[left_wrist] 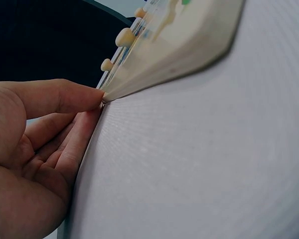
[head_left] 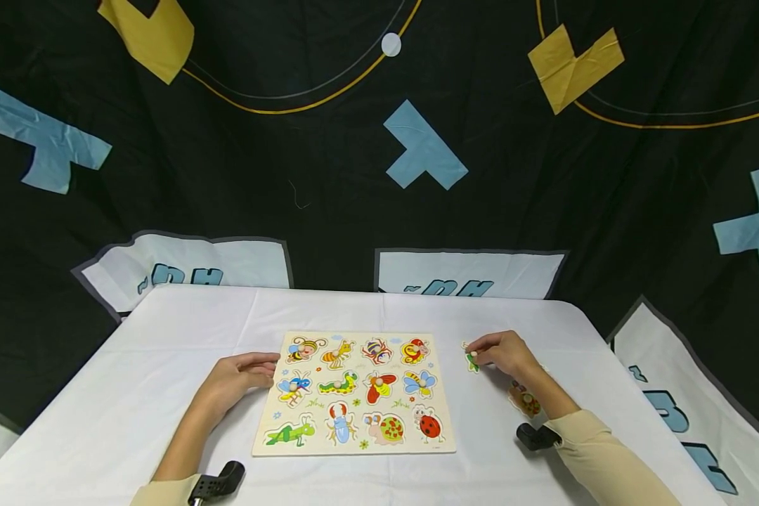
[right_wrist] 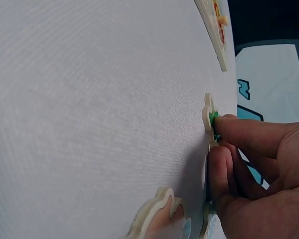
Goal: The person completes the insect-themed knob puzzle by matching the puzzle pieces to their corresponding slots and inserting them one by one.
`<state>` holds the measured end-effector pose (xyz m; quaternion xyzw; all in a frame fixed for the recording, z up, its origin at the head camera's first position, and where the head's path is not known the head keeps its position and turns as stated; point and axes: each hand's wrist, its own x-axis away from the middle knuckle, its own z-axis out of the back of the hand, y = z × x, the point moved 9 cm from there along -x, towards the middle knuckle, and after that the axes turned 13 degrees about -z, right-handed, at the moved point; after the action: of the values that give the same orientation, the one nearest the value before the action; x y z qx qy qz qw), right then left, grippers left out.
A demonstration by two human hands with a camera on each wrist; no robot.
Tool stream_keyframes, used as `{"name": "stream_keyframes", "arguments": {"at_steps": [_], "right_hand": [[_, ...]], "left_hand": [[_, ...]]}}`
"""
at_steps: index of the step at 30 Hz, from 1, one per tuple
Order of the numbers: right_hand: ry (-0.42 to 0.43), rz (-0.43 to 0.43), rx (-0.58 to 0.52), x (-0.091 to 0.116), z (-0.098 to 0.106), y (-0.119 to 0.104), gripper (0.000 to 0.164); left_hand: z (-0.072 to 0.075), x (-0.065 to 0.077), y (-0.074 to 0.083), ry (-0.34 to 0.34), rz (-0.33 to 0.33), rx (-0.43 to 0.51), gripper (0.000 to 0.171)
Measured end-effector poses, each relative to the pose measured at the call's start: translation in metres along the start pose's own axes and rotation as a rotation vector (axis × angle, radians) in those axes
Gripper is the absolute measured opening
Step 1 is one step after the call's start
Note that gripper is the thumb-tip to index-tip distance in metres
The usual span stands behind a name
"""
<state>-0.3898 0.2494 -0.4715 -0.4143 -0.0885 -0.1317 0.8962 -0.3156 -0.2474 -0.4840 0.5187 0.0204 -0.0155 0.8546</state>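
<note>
A wooden insect puzzle board (head_left: pixel 354 393) lies flat on the white table, its colourful bugs set in rows. At its left edge rests my left hand (head_left: pixel 237 383), fingers extended; in the left wrist view the fingertips (left_wrist: pixel 97 99) are right at the rim. To the right of the board, my right hand (head_left: pixel 506 353) pinches a small green puzzle piece (head_left: pixel 471 364) between thumb and fingers. In the right wrist view this green piece (right_wrist: pixel 208 112) is close to the tablecloth, partly covered by the fingers.
Under my right forearm lies a loose snail-like puzzle piece (head_left: pixel 523 399), partly hidden by the sleeve side of the arm. Another piece edge (right_wrist: pixel 159 214) shows low in the right wrist view. Wooden knobs (left_wrist: pixel 124 37) stand up from the board. A black cloth (head_left: pixel 329 211) hangs behind the table.
</note>
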Motion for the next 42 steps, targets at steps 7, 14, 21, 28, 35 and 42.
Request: {"name": "stream_keyframes", "arguments": {"at_steps": [7, 14, 21, 28, 35, 42], "right_hand": [[-0.004, 0.0, 0.0, -0.001, 0.0, -0.001, 0.019], [-0.013, 0.004, 0.0, 0.001, 0.0, -0.006, 0.018], [-0.025, 0.011, 0.017, 0.007, 0.0, -0.015, 0.018], [-0.031, 0.051, 0.035, 0.013, -0.001, -0.025, 0.015], [-0.026, 0.094, 0.067, 0.017, -0.004, -0.035, 0.015], [-0.028, 0.095, 0.092, 0.021, -0.006, -0.041, 0.013]], "left_hand": [[-0.001, 0.0, 0.0, -0.004, -0.004, 0.005, 0.056], [-0.001, 0.0, 0.001, -0.005, -0.011, 0.002, 0.055], [-0.001, 0.0, 0.001, -0.006, -0.008, 0.004, 0.055], [0.0, 0.0, 0.002, -0.003, -0.009, 0.0, 0.055], [0.0, 0.0, 0.001, -0.005, -0.004, 0.002, 0.056], [0.0, 0.001, 0.001, -0.005, -0.006, -0.003, 0.056]]}}
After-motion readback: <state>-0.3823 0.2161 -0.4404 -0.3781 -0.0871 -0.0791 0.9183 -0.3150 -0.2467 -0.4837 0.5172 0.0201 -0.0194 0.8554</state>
